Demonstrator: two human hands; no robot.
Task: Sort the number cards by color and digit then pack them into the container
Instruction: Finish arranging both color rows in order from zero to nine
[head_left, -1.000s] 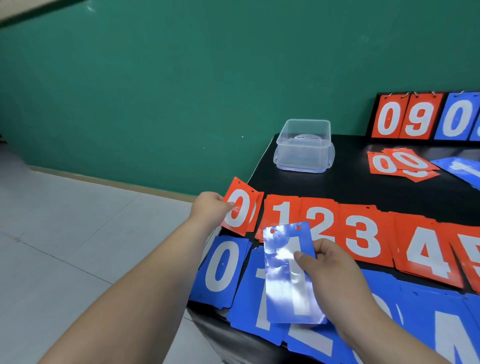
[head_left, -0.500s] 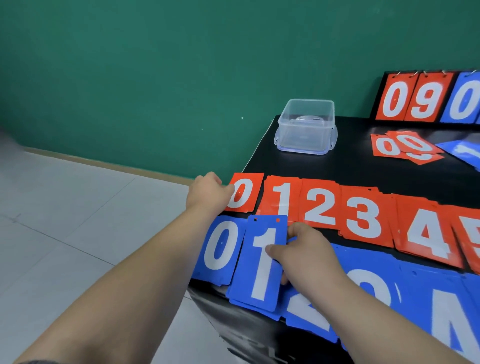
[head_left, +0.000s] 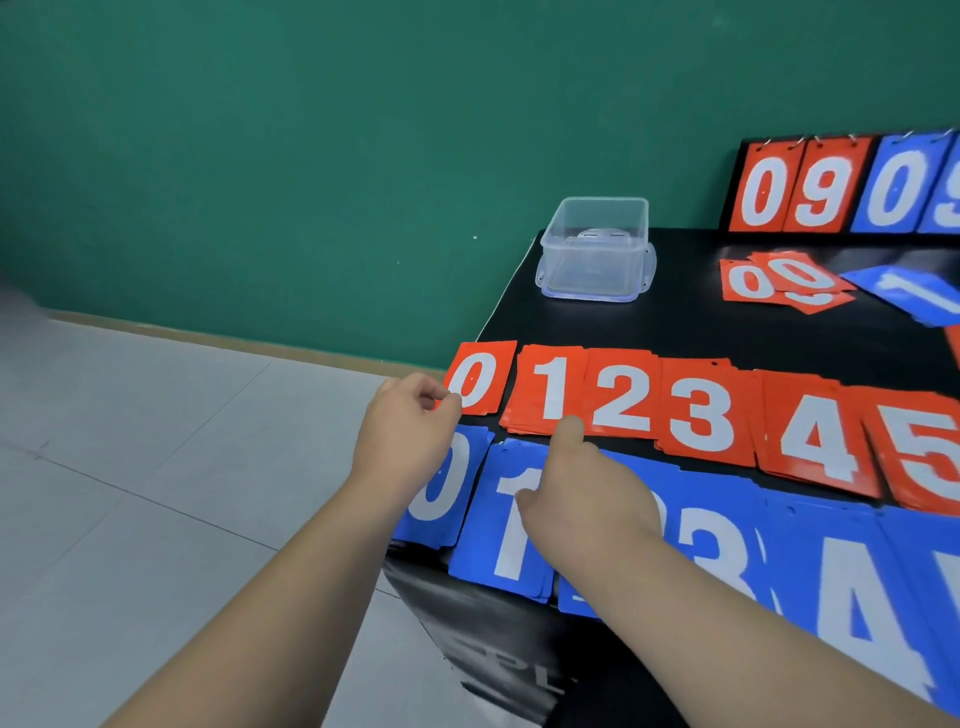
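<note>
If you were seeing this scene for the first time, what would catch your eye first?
The row of red number cards, 0 to 5, runs across the black table, a blue row in front. The left hand pinches the red 0; a clear container stands behind.

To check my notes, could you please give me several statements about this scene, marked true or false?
The clear rectangular plastic container holds red cards. False: no cards show inside it.
The left hand touches the red plastic 0 card. True.
The right hand holds a blue card aloft. False: it rests on the blue 1 pile on the black table.
The red row lies farther from the person than the blue row. True.
</note>
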